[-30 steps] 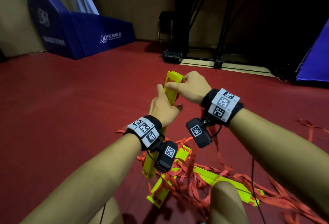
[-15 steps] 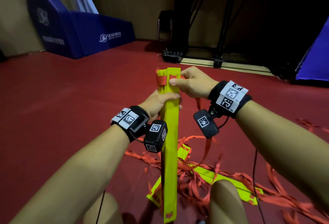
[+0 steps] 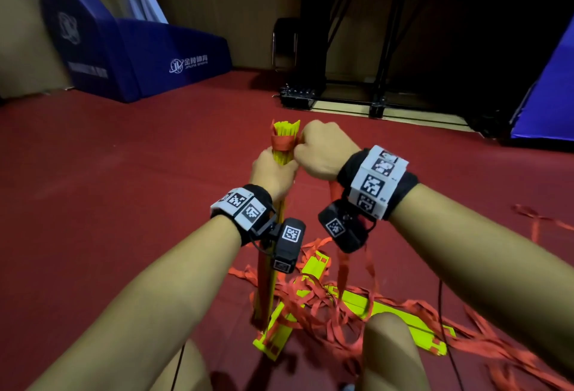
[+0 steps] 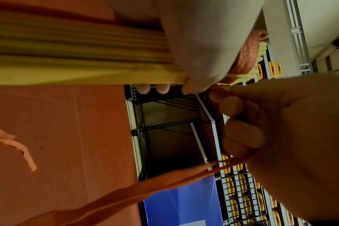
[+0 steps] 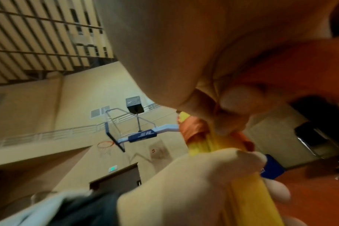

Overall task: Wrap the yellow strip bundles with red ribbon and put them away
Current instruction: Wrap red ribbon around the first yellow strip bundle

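Observation:
A bundle of long yellow strips (image 3: 283,154) stands upright on the red floor, its edges turned toward me. My left hand (image 3: 273,173) grips it just below its top end. Red ribbon (image 3: 282,141) is wound around the bundle near the top. My right hand (image 3: 323,151) is fisted beside that wrap and pinches the ribbon, whose tail (image 3: 343,263) hangs down past my right wrist. The left wrist view shows the yellow strips (image 4: 77,61), the wrap (image 4: 246,56) and the taut ribbon (image 4: 145,191). In the right wrist view the bundle (image 5: 248,183) runs through my left hand.
More yellow strips (image 3: 388,316) lie flat on the floor under a tangle of loose red ribbon (image 3: 313,297) near my knees. A stray ribbon piece (image 3: 534,220) lies at the right. Blue padded mats (image 3: 149,58) and a dark metal frame (image 3: 375,108) stand farther back.
The bundle has turned about its length, from broad face to edge-on toward me. My right hand has carried the ribbon round the top and closed into a fist beside the wrap.

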Motion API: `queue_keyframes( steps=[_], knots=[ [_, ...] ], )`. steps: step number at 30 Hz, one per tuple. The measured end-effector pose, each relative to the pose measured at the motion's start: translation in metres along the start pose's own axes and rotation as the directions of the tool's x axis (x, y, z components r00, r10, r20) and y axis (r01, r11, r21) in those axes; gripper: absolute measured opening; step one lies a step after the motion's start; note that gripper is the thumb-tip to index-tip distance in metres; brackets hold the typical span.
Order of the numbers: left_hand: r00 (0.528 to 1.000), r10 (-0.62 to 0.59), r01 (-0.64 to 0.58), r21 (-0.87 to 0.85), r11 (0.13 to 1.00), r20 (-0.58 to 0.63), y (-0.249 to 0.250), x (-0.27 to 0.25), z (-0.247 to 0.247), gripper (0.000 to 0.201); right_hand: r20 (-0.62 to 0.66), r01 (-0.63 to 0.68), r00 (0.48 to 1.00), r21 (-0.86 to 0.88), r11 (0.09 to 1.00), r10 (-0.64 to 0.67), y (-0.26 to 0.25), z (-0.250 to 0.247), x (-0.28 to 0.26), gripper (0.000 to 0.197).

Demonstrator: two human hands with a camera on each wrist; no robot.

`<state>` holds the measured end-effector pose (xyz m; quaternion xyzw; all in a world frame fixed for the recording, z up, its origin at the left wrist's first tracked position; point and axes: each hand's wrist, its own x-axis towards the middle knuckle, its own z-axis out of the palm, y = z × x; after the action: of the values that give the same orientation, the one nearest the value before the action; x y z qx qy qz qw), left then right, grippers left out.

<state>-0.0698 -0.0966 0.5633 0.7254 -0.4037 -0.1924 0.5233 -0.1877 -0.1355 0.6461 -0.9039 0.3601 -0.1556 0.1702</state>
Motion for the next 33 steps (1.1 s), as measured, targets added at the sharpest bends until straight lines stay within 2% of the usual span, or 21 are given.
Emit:
queue_keyframes(
  steps=[1,3,4,6,8,11,13,15,17,18,19,21,23,24,27,29,33],
  knots=[
    [1.0,0.003,-0.003,-0.021,1.0,-0.007,0.0,0.001,0.001,0.028,-0.017,-0.001,1.0,-0.01,1.0,0.001,-0.005,0.007,-0.003,0.025],
    [0.999,0.028,-0.029,-0.032,0.999,-0.027,-0.002,0.005,0.008,0.055,-0.106,-0.021,0.994,-0.022,1.0,0.018,-0.009,0.02,-0.004,0.045],
    [0.999,0.041,-0.041,0.028,0.999,-0.019,-0.001,0.005,0.009,0.062,-0.153,-0.031,0.988,0.008,0.999,0.032,-0.008,0.022,-0.002,0.055],
    [0.996,0.069,-0.053,0.274,0.96,-0.049,0.003,0.002,0.008,0.048,-0.218,-0.038,0.974,0.101,0.994,0.06,-0.001,0.024,0.007,0.067],
    [0.998,0.048,-0.028,0.344,0.938,-0.05,0.004,-0.002,0.005,0.044,-0.247,-0.033,0.966,0.168,0.985,0.074,0.005,0.023,0.014,0.068],
    [0.998,0.044,-0.055,0.239,0.969,0.051,0.009,-0.009,-0.002,0.068,-0.266,-0.004,0.962,0.206,0.978,0.06,0.01,0.018,0.015,0.059],
    [0.99,0.033,-0.05,0.125,0.991,0.138,0.015,-0.012,-0.009,0.072,-0.272,0.015,0.961,0.247,0.969,0.054,0.017,0.014,0.015,0.058],
    [0.986,0.021,0.009,-0.18,0.984,0.164,0.021,-0.015,-0.019,0.058,-0.281,0.064,0.959,0.305,0.95,0.026,0.027,0.01,0.016,0.058],
    [0.967,-0.071,0.173,-0.426,0.888,0.243,0.02,-0.013,-0.032,0.036,-0.253,0.145,0.967,0.433,0.89,-0.035,0.037,0.005,0.018,0.06],
    [0.949,-0.111,0.252,-0.495,0.831,0.296,0.018,-0.014,-0.037,0.028,-0.228,0.173,0.972,0.506,0.845,-0.062,0.041,0.002,0.017,0.059],
    [0.93,-0.129,0.305,-0.528,0.793,0.343,0.018,-0.016,-0.041,0.025,-0.202,0.186,0.976,0.562,0.806,-0.085,0.043,0.0,0.016,0.056],
    [0.924,-0.102,0.307,-0.554,0.774,0.369,0.014,-0.016,-0.04,0.033,-0.154,0.185,0.982,0.623,0.76,-0.113,0.046,-0.002,0.015,0.048],
    [0.923,-0.042,0.271,-0.568,0.777,0.383,0.017,-0.02,-0.034,0.043,-0.132,0.187,0.982,0.657,0.731,-0.132,0.045,-0.002,0.015,0.053],
    [0.922,-0.023,0.265,-0.586,0.765,0.386,0.018,-0.022,-0.032,0.041,-0.126,0.186,0.983,0.683,0.706,-0.137,0.045,-0.002,0.014,0.06],
    [0.911,-0.017,0.318,-0.678,0.662,0.411,0.022,-0.025,-0.036,0.018,-0.109,0.177,0.983,0.765,0.62,-0.146,0.044,-0.004,0.012,0.067],
    [0.894,-0.014,0.366,-0.713,0.598,0.448,0.02,-0.029,-0.036,0.032,-0.101,0.179,0.981,0.805,0.565,-0.167,0.041,-0.005,0.01,0.068],
    [0.893,0.017,0.332,-0.684,0.65,0.449,0.021,-0.036,-0.028,0.041,-0.085,0.164,0.981,0.834,0.527,-0.172,0.035,-0.007,0.01,0.066]
  ],
)
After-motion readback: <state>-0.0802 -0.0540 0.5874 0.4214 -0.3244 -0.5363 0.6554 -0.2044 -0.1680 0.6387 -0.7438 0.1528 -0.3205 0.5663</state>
